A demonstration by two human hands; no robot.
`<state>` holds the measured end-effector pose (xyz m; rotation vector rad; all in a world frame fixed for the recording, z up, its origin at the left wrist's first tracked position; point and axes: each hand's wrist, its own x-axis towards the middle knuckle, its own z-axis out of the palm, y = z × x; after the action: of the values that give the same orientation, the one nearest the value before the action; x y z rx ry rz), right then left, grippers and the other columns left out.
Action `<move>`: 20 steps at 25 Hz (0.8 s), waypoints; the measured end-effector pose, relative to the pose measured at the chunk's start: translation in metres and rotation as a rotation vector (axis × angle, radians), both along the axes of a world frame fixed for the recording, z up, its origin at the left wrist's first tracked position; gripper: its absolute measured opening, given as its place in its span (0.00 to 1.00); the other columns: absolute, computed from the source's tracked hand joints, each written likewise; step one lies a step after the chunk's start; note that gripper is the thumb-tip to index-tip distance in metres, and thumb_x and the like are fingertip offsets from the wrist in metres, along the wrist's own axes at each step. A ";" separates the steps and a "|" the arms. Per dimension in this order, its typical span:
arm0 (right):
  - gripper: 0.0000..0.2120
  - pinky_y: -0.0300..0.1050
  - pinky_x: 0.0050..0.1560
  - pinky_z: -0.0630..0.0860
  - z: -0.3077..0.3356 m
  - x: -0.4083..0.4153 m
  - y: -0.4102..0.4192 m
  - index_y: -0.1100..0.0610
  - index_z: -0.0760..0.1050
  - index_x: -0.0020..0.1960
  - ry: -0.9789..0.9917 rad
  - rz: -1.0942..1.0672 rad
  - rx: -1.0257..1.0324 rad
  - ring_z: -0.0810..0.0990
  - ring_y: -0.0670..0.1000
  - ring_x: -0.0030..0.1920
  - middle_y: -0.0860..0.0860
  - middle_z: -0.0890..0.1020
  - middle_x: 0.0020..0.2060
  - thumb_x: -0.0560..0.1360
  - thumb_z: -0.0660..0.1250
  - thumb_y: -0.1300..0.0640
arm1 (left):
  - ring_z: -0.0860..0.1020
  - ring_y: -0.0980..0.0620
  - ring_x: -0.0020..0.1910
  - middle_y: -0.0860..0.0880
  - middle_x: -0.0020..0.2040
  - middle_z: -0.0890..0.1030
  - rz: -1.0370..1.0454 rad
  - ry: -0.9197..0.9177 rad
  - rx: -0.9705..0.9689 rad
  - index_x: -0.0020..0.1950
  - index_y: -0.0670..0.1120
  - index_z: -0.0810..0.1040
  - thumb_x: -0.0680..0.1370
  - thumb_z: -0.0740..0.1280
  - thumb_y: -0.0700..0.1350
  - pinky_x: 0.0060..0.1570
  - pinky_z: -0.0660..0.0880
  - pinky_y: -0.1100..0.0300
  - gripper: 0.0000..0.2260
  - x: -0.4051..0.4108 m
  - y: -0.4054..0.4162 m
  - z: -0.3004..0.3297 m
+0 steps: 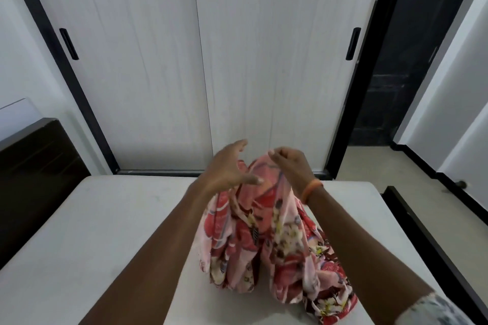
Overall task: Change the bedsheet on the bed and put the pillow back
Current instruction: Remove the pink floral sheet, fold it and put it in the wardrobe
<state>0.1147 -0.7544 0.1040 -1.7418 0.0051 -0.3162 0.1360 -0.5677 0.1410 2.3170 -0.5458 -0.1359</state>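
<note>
The person's right hand point(289, 166) is pinched shut on the top of a pink and red floral bedsheet point(274, 240), fingers curled over a bunch of the cloth and lifting it so the rest hangs down in long folds. An orange band point(311, 190) sits on that wrist. The left hand point(227, 169) is spread wide just beside it, fingers splayed and thumb pointing toward the cloth; its palm is near the upper left side of the bundle, though whether it actually touches the fabric I cannot tell. It grips nothing. The lower end of the bedsheet rests crumpled on the bare white mattress point(92, 219), toward the near right part of it, between the two outstretched forearms. The mattress carries no cover, its pale surface showing on all sides of the bundle. A dark headboard point(37, 177) stands at the left end of the bed, and a dark frame edge point(427, 232) runs along the right side. Straight ahead, past the far edge of the mattress, is a wardrobe with two white sliding doors point(200, 60) in a black frame, a black handle near each outer edge. To the right of it a dark doorway point(406, 60) opens, with pale floor point(369, 163) below.
</note>
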 end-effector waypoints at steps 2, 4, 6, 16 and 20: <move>0.11 0.45 0.41 0.79 0.046 0.006 0.016 0.65 0.80 0.44 -0.104 0.064 -0.177 0.80 0.49 0.36 0.56 0.81 0.36 0.79 0.67 0.58 | 0.76 0.53 0.62 0.52 0.65 0.77 -0.042 -0.100 -0.170 0.73 0.51 0.69 0.70 0.78 0.46 0.55 0.74 0.64 0.33 -0.009 -0.017 0.003; 0.07 0.39 0.38 0.77 0.068 0.006 0.022 0.61 0.81 0.48 -0.165 0.190 -0.425 0.79 0.43 0.34 0.46 0.81 0.33 0.77 0.69 0.56 | 0.81 0.54 0.48 0.52 0.50 0.83 0.069 -0.239 -0.284 0.60 0.49 0.80 0.75 0.72 0.41 0.43 0.74 0.66 0.14 -0.003 -0.018 0.013; 0.10 0.33 0.34 0.71 0.064 0.001 0.015 0.55 0.79 0.54 -0.172 0.213 -0.561 0.73 0.42 0.30 0.43 0.76 0.31 0.74 0.73 0.57 | 0.81 0.54 0.43 0.51 0.45 0.84 0.123 -0.306 -0.269 0.52 0.47 0.85 0.76 0.67 0.38 0.40 0.76 0.61 0.09 0.008 -0.010 0.020; 0.16 0.34 0.31 0.65 -0.096 -0.016 -0.023 0.51 0.71 0.30 0.183 0.022 -0.641 0.68 0.43 0.27 0.45 0.72 0.26 0.74 0.72 0.58 | 0.82 0.60 0.44 0.56 0.39 0.85 0.249 -0.382 -0.500 0.39 0.50 0.86 0.69 0.59 0.33 0.44 0.76 0.66 0.18 0.018 0.020 0.041; 0.14 0.39 0.33 0.70 -0.121 -0.025 -0.022 0.52 0.76 0.34 0.269 -0.087 -0.246 0.73 0.47 0.32 0.46 0.77 0.29 0.78 0.67 0.62 | 0.82 0.52 0.47 0.51 0.47 0.85 0.410 -0.343 -0.322 0.48 0.48 0.85 0.73 0.63 0.37 0.40 0.73 0.68 0.13 0.030 0.026 0.029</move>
<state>0.0894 -0.7769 -0.0172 -2.0212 0.2464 -0.1470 0.1657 -0.5421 0.1703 2.0898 -0.2238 0.5154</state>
